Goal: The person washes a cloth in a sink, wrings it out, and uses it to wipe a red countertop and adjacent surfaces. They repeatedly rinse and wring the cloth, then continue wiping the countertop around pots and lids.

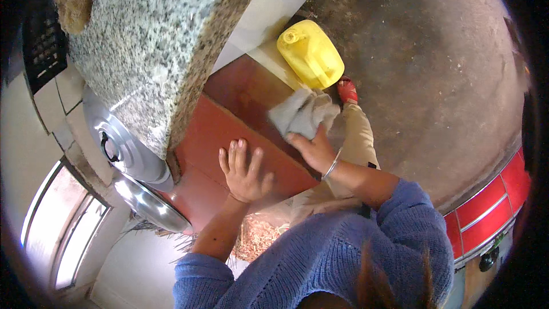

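A crumpled pale grey cloth [302, 113] is bunched in my right hand [316, 149], which has a silver bangle at its wrist. The hand is at the side face of a red-brown slab [253, 131], below its top edge. My left hand [245, 177] holds nothing. Its fingers are spread over the slab's top, and it looks laid there palm down. Past the cloth stands a yellow plastic jerrycan [312, 53] on the floor, close to my red shoe [347, 90].
A speckled granite countertop [146, 21] juts in at upper left, bearing a brown fibrous clump [73, 0]. Beneath its corner are a lidded metal pot [128, 141] and a shiny metal basin [148, 204]. Dark concrete floor [429, 81] spreads rightward to red tiles [480, 210].
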Demonstrator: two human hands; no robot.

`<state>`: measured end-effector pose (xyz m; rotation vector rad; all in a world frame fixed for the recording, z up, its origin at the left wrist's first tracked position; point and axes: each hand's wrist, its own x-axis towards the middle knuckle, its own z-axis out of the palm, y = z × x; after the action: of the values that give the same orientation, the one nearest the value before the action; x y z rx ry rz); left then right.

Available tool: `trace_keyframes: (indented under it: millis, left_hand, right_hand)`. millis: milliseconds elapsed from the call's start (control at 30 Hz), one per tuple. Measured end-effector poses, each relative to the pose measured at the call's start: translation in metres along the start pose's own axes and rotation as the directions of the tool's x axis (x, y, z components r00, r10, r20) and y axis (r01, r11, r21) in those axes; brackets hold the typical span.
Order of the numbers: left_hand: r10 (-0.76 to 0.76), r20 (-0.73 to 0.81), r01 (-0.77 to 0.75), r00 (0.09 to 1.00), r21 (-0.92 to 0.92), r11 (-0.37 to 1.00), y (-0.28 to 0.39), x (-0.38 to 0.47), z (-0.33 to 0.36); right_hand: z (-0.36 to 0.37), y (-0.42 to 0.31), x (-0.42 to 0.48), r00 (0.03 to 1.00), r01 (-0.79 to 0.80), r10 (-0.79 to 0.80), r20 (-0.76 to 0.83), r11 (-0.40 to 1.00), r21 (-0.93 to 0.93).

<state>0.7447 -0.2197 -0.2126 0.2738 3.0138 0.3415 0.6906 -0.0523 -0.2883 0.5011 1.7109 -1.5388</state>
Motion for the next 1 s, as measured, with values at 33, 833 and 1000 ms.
trace_keyframes:
  millis: [33,833,1000]
  left_hand:
    - [0.0,0.008,0.0,1.0,-0.001,1.0,0.0,0.0,0.0]
    - [0.015,0.014,-0.015,1.0,0.027,1.0,0.0,0.002,-0.001]
    - [-0.016,0.009,0.016,1.0,0.026,1.0,0.001,0.004,-0.003]
  right_hand:
    - [0.01,-0.01,-0.007,0.994,0.095,-0.099,-0.035,0.989,-0.111]
    - [-0.022,0.054,0.089,0.964,-0.174,0.212,0.163,0.96,-0.221]
    - [-0.043,0.049,-0.005,0.964,-0.235,0.239,0.114,0.971,-0.047]
